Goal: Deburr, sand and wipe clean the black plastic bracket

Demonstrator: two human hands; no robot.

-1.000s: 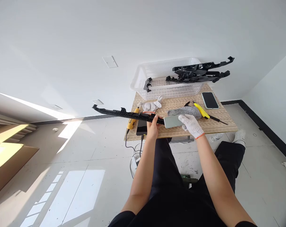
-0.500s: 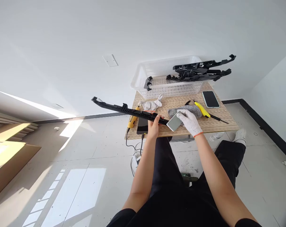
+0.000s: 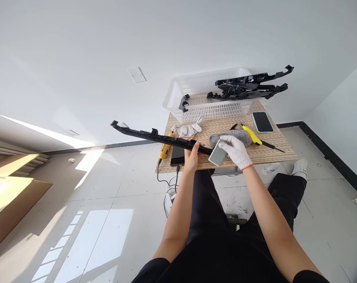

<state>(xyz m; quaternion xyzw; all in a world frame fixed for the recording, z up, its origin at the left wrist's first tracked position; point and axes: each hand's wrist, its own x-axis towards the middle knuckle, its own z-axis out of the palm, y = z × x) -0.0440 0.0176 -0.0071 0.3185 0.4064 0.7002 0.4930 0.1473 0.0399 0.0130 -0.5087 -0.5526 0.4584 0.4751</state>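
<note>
My bare left hand (image 3: pixel 191 156) grips a long black plastic strip (image 3: pixel 150 135) near its right end; the strip sticks out to the left, past the edge of the small wooden table (image 3: pixel 272 155). My right hand (image 3: pixel 235 151), in a white knit glove, holds a grey rectangular block (image 3: pixel 217 156) tilted against the strip's right end. A grey glove (image 3: pixel 234 136) lies just behind the right hand.
A white plastic basket (image 3: pixel 202 112) with several black strips (image 3: pixel 249 88) stands at the table's back. Also on the table: a white glove (image 3: pixel 188 129), a yellow rotary tool (image 3: pixel 165 148) with its cord, a black tablet (image 3: pixel 177 156), a yellow knife (image 3: pixel 251 135), a phone (image 3: pixel 262 122).
The strip's left end has risen and swung further left. The grey block has tilted from lying flat to standing on edge at the strip's end.
</note>
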